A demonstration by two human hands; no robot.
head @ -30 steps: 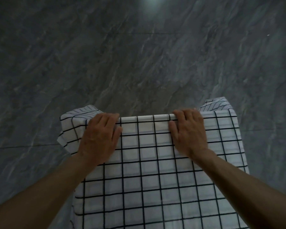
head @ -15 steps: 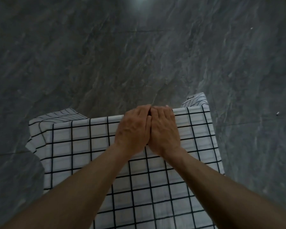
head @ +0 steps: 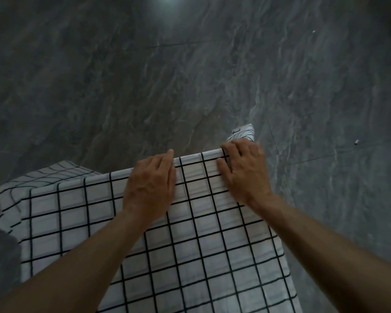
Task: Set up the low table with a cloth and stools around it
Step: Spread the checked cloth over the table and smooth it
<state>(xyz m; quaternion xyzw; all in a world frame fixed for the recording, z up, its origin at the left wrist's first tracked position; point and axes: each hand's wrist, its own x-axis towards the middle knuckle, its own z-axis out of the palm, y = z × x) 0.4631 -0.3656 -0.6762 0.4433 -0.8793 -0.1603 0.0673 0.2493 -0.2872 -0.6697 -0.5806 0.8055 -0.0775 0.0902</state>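
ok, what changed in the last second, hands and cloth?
The hands slid together along the far edge of the checked cloth until they touched, and have now parted again: the left hand lies flat near the middle, the right hand has gone to the far right corner, its fingers over the edge. The cloth still covers the table, its corners hanging over the grey floor. No stools in view.

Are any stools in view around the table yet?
No. Only the checked cloth over the table, both hands flat on its far edge (left hand, right hand), and bare grey floor show.
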